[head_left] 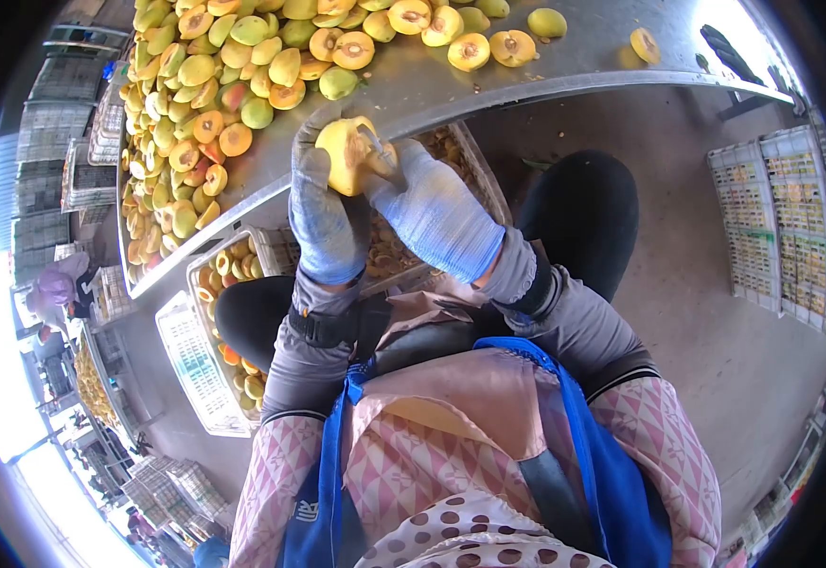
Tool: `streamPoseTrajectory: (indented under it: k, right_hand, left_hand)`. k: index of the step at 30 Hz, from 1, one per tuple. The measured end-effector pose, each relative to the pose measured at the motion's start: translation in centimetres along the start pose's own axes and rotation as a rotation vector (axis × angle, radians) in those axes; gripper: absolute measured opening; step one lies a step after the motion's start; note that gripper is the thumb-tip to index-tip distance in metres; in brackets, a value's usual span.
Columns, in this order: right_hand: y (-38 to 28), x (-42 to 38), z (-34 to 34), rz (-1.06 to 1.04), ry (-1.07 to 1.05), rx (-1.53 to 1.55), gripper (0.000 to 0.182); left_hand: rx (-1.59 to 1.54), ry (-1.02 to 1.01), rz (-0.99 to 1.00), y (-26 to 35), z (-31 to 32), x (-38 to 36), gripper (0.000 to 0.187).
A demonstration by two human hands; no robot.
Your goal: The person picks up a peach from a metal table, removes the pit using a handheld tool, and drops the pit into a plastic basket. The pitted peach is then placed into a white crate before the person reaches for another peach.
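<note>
My left hand (323,204), in a grey-blue knit glove, is closed round a yellow peach (341,156) just off the table's front edge. Its pale yellow flesh faces up between thumb and fingers. My right hand (432,204), gloved alike, presses its closed fingertips against the right side of the fruit. Whatever those fingers may hold is hidden by the glove and the peach. Beyond both hands, a heap of halved peaches (285,66) covers the left part of the metal table (517,83); some cut faces show brown centres.
A white crate (195,364) with peach halves stands left of my legs. Below my hands is another container (477,170) with brownish pieces. One half peach (645,45) lies apart at the table's right. Stacked crates (774,222) stand at right; a person (58,284) is at far left.
</note>
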State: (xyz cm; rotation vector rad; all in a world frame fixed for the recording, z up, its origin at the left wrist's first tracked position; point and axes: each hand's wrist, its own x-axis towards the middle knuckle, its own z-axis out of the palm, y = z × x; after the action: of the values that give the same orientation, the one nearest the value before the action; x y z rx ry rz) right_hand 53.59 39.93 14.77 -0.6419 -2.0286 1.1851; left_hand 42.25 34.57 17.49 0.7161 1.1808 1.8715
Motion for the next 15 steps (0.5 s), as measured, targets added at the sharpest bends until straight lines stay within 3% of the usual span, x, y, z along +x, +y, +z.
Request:
streamPoseTrajectory:
  k: [3, 5, 8, 9, 13, 15]
  right_hand:
    - [-0.1, -0.1, -0.5, 0.063, 0.052, -0.078, 0.028]
    - [-0.6, -0.1, -0.7, 0.103, 0.022, -0.145, 0.029]
    - [-1.1, -0.3, -1.3, 0.088, -0.051, -0.208, 0.029]
    - [-1.5, -0.4, -1.3, 0.068, -0.039, -0.209, 0.028]
    - [-1.4, -0.8, -0.5, -0.006, 0.032, -0.118, 0.029]
    - [-0.8, -1.1, 0.2, 0.029, -0.028, -0.056, 0.030]
  left_hand:
    - [0.016, -0.189, -0.005, 0.7, 0.0, -0.1, 0.061]
    - [0.214, -0.111, -0.177, 1.8, -0.9, -0.5, 0.058]
    - [0.134, -0.059, -0.406, 3.6, -1.6, -0.4, 0.053]
    - [0.027, -0.080, -0.361, 3.4, -2.2, -0.2, 0.053]
    - [0.362, 0.069, -0.047, 2.3, -3.7, -0.7, 0.040]
    - [0.271, 0.107, -0.009, 1.9, -3.4, -0.8, 0.036]
